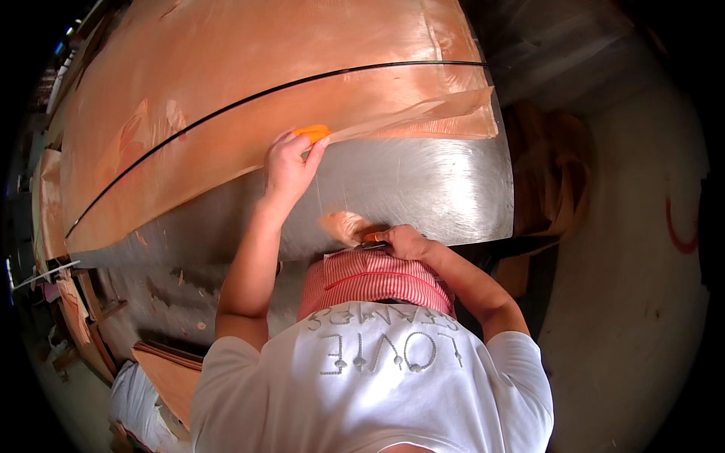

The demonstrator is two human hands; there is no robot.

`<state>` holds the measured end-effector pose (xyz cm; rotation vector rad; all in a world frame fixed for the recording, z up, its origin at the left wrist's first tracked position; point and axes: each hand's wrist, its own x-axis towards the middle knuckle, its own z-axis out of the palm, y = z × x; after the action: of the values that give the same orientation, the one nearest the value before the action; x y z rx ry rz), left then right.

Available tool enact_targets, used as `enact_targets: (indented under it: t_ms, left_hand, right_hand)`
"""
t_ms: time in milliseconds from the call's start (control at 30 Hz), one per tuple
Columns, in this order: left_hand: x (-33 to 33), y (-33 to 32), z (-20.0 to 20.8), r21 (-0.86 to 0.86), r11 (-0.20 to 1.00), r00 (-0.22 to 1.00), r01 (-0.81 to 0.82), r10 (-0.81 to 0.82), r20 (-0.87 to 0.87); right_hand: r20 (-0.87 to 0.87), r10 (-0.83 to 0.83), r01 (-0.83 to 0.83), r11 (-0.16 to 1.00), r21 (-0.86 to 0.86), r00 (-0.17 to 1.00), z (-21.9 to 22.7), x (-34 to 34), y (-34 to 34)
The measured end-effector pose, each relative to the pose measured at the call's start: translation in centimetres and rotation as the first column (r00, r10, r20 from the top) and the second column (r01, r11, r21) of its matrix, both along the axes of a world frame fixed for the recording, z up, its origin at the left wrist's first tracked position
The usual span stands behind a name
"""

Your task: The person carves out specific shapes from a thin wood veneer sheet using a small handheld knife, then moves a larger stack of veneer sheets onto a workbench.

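Scratched silver metal surface (453,181) carries thin tan wood-like sheet (226,143), loose near edge at left hand (291,164), which grips bright-orange object (313,133); right hand (405,242) by red-white striped cloth (377,278), grip unclear; a tug could split that edge or shift the long black strip (393,65) across it.

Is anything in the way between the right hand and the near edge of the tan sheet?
Nothing visible stands between the right hand and the near edge of the tan sheet; only metal tabletop shows there. A tan scrap lies left of that hand, and a long dark strip lies across the sheet, beyond its near edge.
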<state>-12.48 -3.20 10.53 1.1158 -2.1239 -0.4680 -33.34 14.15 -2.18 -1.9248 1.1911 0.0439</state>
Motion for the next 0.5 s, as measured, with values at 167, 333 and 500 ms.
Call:
enact_targets:
  t_ms: [167, 333, 500]
  left_hand:
    - [0.0, 1.5, -0.2, -0.075, 0.997, 0.995, 0.015, -0.007, 0.1]
    - [-0.4, 5.8, 0.2, -0.137, 0.962, 0.972, 0.236, -0.233, 0.043]
    - [5.8, 12.2, -5.7, 0.273, 0.894, 0.934, 0.356, -0.331, -0.134]
  right_hand:
    - [0.19, -0.212, 0.237, 0.964, -0.118, 0.958, 0.4, 0.3, -1.5]
    - [0.13, -0.231, 0.257, 0.935, -0.244, 0.964, -0.4, 0.1, -2.7]
    - [0.22, -0.186, 0.245, 0.926, -0.286, 0.958, -1.6, 0.8, -2.9]
